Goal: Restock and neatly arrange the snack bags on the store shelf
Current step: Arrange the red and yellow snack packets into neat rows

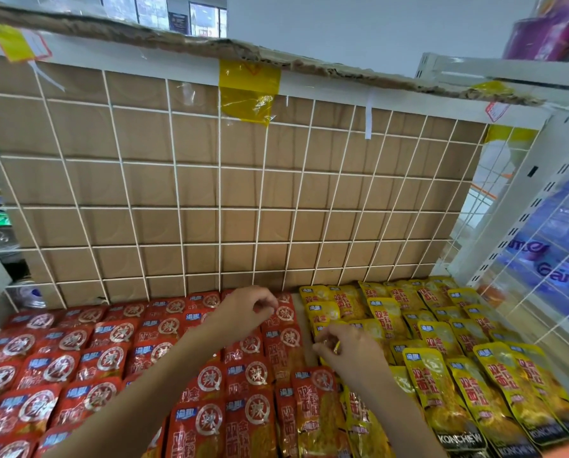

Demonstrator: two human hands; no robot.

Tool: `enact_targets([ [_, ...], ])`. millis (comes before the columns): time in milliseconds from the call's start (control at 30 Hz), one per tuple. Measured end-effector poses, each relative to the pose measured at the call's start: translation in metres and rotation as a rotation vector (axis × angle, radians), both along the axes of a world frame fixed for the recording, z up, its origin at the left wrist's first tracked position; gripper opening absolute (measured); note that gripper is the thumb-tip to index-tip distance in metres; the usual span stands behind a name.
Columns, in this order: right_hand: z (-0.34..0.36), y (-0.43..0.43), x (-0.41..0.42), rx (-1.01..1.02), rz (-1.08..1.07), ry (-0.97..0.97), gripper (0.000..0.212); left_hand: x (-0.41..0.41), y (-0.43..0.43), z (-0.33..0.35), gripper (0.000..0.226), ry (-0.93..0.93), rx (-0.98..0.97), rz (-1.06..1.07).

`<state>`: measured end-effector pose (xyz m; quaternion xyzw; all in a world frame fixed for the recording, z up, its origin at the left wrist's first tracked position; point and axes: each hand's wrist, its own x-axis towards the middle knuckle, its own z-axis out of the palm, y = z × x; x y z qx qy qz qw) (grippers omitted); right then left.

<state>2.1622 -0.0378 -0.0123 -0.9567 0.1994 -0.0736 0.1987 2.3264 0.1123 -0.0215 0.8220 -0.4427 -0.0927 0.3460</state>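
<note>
Red snack bags [111, 352] fill the left part of the shelf in overlapping rows, and yellow snack bags [442, 352] fill the right part. My left hand [246, 309] reaches to the back of the red section. Its curled fingers pinch the edge of a red bag [284, 314] in the rightmost red column. My right hand [346, 348], wearing a ring, is at the seam between the two colours. Its curled fingers pinch the left edge of a yellow bag [323, 327]. A narrow strip of bare shelf [304, 328] shows between the two hands.
A white wire grid [220, 200] backed with brown cardboard closes off the rear of the shelf. On the right, a wire side panel [521, 309] separates blue packages [554, 233]. Purple packs [551, 31] sit on the shelf above.
</note>
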Motion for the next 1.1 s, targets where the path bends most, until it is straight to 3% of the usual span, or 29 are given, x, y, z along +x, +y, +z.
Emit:
enact_targets([
  [200, 0.0, 0.012, -0.027, -0.075, 0.064, 0.229, 0.053, -0.033, 0.017, 0.003, 0.014, -0.096, 0.045, -0.05],
  [400, -0.001, 0.016, -0.027, -0.006, 0.074, 0.227, 0.037, -0.054, 0.031, 0.001, 0.013, -0.149, 0.07, -0.075],
  [500, -0.001, 0.015, -0.027, 0.011, 0.102, 0.241, 0.058, -0.064, 0.034, 0.0, 0.015, -0.159, 0.084, -0.078],
  [600, -0.001, 0.015, -0.027, 0.026, 0.122, 0.272, 0.063, -0.07, 0.035, 0.0, 0.014, -0.147, 0.087, -0.078],
  [767, -0.001, 0.015, -0.025, 0.064, 0.099, 0.159, 0.041, -0.08, 0.038, 0.0, 0.013, -0.136, 0.08, -0.061],
  [867, 0.002, 0.016, -0.029, 0.245, 0.06, 0.021, 0.026, -0.085, 0.037, 0.002, 0.014, -0.143, 0.091, -0.046],
  [1100, 0.002, -0.003, -0.045, 0.427, -0.067, -0.167, 0.014, -0.102, 0.024, 0.004, 0.025, -0.228, 0.241, -0.036],
])
